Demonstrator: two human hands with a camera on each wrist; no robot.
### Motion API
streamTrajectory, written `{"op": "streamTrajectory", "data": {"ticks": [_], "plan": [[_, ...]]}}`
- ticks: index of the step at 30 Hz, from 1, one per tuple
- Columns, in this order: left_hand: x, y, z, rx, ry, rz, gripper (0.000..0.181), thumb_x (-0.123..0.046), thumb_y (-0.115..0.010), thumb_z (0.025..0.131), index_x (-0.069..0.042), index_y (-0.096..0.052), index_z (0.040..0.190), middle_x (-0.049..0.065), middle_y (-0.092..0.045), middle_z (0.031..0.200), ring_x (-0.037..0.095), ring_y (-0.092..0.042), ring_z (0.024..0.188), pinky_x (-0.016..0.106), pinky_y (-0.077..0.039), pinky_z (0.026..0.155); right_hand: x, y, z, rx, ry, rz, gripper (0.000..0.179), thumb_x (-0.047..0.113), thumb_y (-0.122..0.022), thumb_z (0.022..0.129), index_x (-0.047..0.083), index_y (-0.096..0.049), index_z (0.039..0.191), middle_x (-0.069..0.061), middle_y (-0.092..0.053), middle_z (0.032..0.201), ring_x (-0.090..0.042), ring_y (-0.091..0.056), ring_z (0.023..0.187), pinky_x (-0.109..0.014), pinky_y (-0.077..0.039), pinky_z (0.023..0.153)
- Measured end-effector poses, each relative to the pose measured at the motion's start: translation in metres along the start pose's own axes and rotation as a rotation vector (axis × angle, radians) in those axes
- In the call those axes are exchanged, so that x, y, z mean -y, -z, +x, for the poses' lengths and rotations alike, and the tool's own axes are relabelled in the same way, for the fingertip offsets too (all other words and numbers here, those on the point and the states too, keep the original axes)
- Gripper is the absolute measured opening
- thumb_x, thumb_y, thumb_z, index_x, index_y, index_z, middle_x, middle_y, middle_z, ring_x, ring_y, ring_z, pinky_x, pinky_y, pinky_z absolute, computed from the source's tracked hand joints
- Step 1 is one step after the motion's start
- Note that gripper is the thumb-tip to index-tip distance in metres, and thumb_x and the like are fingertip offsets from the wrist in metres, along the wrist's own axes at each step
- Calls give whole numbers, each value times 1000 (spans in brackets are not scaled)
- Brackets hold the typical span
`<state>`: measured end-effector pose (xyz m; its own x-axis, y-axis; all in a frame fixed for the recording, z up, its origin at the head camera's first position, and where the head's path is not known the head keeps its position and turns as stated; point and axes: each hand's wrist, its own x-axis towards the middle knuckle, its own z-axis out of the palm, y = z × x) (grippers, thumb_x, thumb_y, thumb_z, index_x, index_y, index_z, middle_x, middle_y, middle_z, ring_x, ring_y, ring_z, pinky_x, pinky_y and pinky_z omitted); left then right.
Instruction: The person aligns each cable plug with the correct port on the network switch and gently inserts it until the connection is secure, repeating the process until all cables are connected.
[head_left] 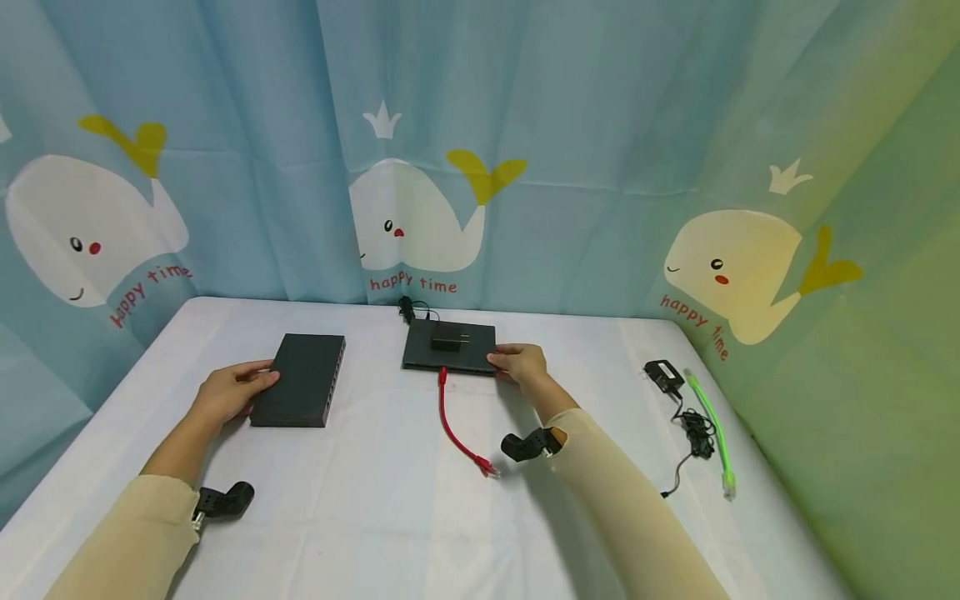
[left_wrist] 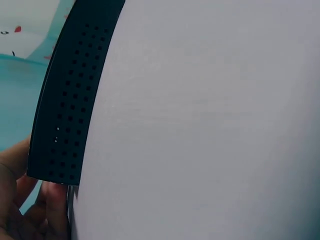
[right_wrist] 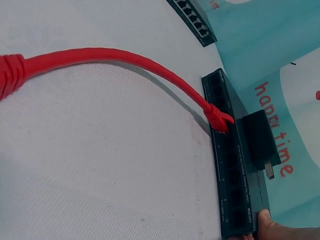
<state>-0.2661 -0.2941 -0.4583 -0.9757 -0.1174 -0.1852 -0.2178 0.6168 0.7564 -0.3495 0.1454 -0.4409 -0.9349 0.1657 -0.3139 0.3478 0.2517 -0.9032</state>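
At the left of the head view my left hand [head_left: 228,390] grips the left edge of a black network switch [head_left: 298,382], thumb on top. In the left wrist view, the fingers are at the lower end of its side wall [left_wrist: 75,95], which has rows of small holes. Farther back, my right hand [head_left: 522,364] pinches the right front corner of a second black network switch [head_left: 480,340]. A black power adapter [head_left: 446,338] with bare prongs lies on top of that one. One end of a red network cable [right_wrist: 125,56] sits in a front port of the second switch; its other end lies on the table.
On the right side of the white table [head_left: 390,517] lie another black power adapter [head_left: 664,377] with a bundled cord [head_left: 699,433] and a green network cable [head_left: 712,425]. Behind the second switch is a dark cord [head_left: 407,310]. A whale-print curtain [head_left: 585,167] hangs behind.
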Motion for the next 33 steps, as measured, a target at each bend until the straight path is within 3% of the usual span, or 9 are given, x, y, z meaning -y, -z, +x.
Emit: {"op": "streamTrajectory", "data": {"ticks": [12,26,33], "plan": [[5,-6,-44,65,12,-42,73,-48,-61,95,0,-42,147,32,-49,136,12,-57,71,25,-55,60,1,1,-1,16,-10,-5,39,9,-74,88,1,-66,125,-18,-66,125,-24,-67,107,-31,-59,86],[10,-16,-96,118,-2,-68,72,-45,-66,93,-1,-45,146,26,-56,130,13,-56,63,27,-56,58,-1,2,1,18,-11,11,40,8,-74,88,1,-66,126,-19,-65,126,-26,-66,111,-31,-59,86],[12,-18,-108,118,-9,-62,70,-44,-66,93,-2,-46,146,24,-58,128,13,-59,69,28,-57,59,2,1,1,22,-31,21,40,7,-74,88,0,-65,127,-19,-64,127,-24,-67,108,-29,-59,83]]}}
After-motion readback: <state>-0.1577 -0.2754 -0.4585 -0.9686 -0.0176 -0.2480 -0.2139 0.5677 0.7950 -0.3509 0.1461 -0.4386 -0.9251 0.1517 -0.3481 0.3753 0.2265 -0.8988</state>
